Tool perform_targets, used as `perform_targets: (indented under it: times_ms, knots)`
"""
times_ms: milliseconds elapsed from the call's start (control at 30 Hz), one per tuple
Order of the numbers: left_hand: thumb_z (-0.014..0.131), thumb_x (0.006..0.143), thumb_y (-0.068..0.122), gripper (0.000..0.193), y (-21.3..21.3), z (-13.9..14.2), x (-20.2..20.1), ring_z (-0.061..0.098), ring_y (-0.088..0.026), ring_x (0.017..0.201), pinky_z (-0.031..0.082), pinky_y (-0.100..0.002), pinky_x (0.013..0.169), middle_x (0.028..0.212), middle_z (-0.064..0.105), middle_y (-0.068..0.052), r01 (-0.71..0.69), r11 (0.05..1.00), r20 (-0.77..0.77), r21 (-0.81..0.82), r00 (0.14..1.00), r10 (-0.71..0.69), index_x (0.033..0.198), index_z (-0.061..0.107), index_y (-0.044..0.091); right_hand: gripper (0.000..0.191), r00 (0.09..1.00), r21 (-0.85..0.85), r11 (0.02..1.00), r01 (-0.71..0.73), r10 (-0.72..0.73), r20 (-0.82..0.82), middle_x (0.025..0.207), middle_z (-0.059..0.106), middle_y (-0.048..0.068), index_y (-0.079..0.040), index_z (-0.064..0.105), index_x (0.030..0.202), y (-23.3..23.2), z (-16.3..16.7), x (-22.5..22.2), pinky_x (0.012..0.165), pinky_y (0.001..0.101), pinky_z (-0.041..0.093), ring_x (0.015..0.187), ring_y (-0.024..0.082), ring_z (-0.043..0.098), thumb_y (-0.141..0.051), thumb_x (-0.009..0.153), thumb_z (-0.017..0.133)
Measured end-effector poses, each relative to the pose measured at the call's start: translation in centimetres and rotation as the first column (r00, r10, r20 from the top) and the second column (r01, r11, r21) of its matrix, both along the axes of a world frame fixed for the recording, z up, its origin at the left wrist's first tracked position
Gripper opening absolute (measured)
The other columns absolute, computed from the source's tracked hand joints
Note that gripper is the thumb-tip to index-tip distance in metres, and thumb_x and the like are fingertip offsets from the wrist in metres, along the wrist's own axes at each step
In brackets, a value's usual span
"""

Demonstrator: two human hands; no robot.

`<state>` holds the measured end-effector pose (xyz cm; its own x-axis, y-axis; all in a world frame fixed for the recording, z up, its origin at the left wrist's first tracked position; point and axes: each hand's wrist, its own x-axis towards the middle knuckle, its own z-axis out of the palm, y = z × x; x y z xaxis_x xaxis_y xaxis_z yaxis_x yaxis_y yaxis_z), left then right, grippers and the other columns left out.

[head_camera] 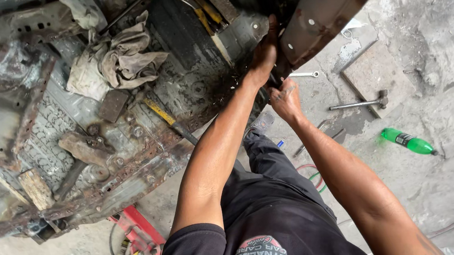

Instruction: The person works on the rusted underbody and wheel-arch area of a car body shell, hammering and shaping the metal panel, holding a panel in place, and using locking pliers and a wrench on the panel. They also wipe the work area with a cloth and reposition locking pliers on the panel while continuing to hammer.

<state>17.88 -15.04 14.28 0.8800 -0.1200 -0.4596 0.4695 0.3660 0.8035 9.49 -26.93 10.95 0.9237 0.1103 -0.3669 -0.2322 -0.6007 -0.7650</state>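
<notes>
My left hand (pixel 264 53) reaches forward and grips the edge where the rusty car floor (pixel 127 138) meets a brown rusted sill panel (pixel 332 4). Just below it, my right hand (pixel 286 100) is closed around a small dark tool (pixel 278 78) held against the underside of that panel. What kind of tool it is cannot be told. The two hands are almost touching. My dark trousers and black shirt fill the bottom middle.
Crumpled grey rags (pixel 119 60) and a yellow-handled tool (pixel 165 117) lie on the car floor. On the concrete lie a wrench (pixel 306 74), a hammer (pixel 359 104), a green bottle (pixel 408 142) and cables (pixel 315 177). A red jack (pixel 137 232) stands at the lower left.
</notes>
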Motion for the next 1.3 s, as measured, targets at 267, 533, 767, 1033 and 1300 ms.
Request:
perform_targets:
  times_ms: [267, 533, 767, 1033, 1300]
  knots:
    - [0.051, 0.104, 0.048, 0.065, -0.1, -2.7, -2.3, 0.047, -0.017, 0.144, 0.032, -0.031, 0.120, 0.156, 0.052, -0.009, -0.312, 0.909, 0.032, -0.275, 0.942, 0.333, 0.151, 0.049, 0.003, 0.022, 0.993, 0.068, 0.997, -0.038, 0.030, 0.116, 0.072, 0.067, 0.017, 0.005, 0.067, 0.098, -0.6, -0.4, -0.1, 0.057, 0.0411, 0.053, 0.060, 0.024, 0.065, 0.001, 0.079, 0.055]
    - [0.058, 0.097, 0.034, 0.034, 0.1, -4.4, -6.8, 0.062, -0.025, 0.101, 0.048, -0.039, 0.094, 0.102, 0.065, -0.013, 0.016, 0.979, 0.189, 0.205, 0.980, -0.055, 0.104, 0.073, 0.005, 0.011, 0.999, 0.160, 0.987, -0.036, 0.033, 0.025, 0.073, 0.067, 0.010, 0.005, 0.064, 0.094, -1.1, -1.1, -0.4, 0.053, 0.0368, 0.051, 0.063, 0.018, 0.064, 0.001, 0.089, 0.055]
    - [0.056, 0.079, 0.024, 0.093, 4.0, -4.5, -14.5, 0.072, -0.039, 0.094, 0.058, -0.048, 0.084, 0.143, 0.069, -0.016, 0.319, 0.836, -0.056, 0.446, 0.942, -0.330, 0.169, 0.032, 0.020, 0.013, 0.949, 0.217, 0.968, 0.127, -0.055, -0.310, 0.085, 0.074, 0.006, 0.002, 0.070, 0.100, -1.3, -0.9, 0.6, 0.061, 0.0345, 0.065, 0.073, 0.017, 0.074, -0.007, 0.091, 0.066]
    - [0.078, 0.077, 0.027, 0.090, 1.2, -8.4, -24.2, 0.018, -0.056, 0.148, 0.018, -0.076, 0.115, 0.158, 0.026, -0.030, 0.174, 0.223, -0.063, 0.959, 0.900, -0.431, 0.155, 0.035, 0.018, 0.021, 0.956, 0.296, 0.952, 0.079, 0.012, -0.293, 0.085, 0.069, 0.005, 0.001, 0.070, 0.104, -2.7, -1.7, -0.4, 0.063, 0.0328, 0.062, 0.073, 0.015, 0.068, -0.019, 0.101, 0.066]
    - [0.053, 0.101, 0.010, 0.070, 3.2, -9.6, -25.2, 0.041, -0.046, 0.138, 0.037, -0.058, 0.112, 0.166, 0.033, -0.027, 0.131, 0.174, -0.037, 0.976, 0.886, -0.462, 0.167, 0.032, 0.024, 0.024, 0.988, -0.025, 0.991, -0.135, 0.132, -0.085, 0.083, 0.075, 0.016, 0.003, 0.072, 0.104, -0.1, 6.3, -9.0, 0.063, 0.0352, 0.057, 0.070, 0.020, 0.069, -0.017, 0.107, 0.059]
